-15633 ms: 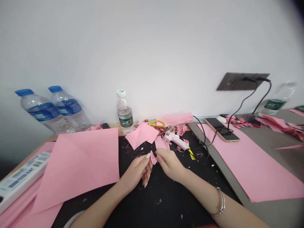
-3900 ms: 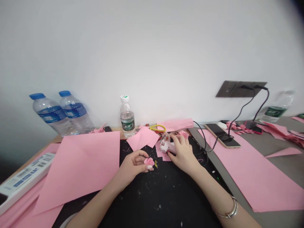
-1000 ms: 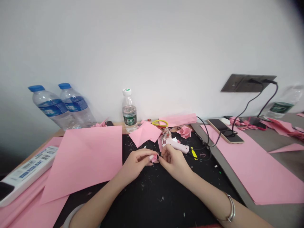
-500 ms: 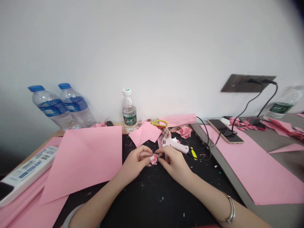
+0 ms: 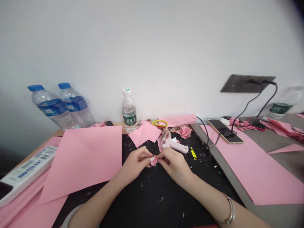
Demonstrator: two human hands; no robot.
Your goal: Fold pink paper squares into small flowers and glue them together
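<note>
A small folded pink paper piece (image 5: 154, 161) is pinched between the thumb and fingers of my left hand (image 5: 137, 161), above the black mat (image 5: 152, 202). My right hand (image 5: 174, 161) is closed on the right edge of the same piece, thumb against forefinger. Just behind my right hand lies a pale pink glue gun (image 5: 175, 145) with its cord running right. Behind it sits a folded pink paper flower (image 5: 184, 132). Pink paper squares (image 5: 144, 134) lie behind my left hand.
Large pink sheets (image 5: 87, 158) lie on the left beside a long white box (image 5: 26, 175); more pink sheets (image 5: 251, 171) lie on the right. A phone (image 5: 225, 130) with a cable rests there. A small water bottle (image 5: 129, 114) and two blue-capped bottles (image 5: 52, 106) stand along the wall.
My right fingertips have drawn closer together and shifted slightly left against the paper piece. My left hand keeps its pinch, and the table items have not moved.
</note>
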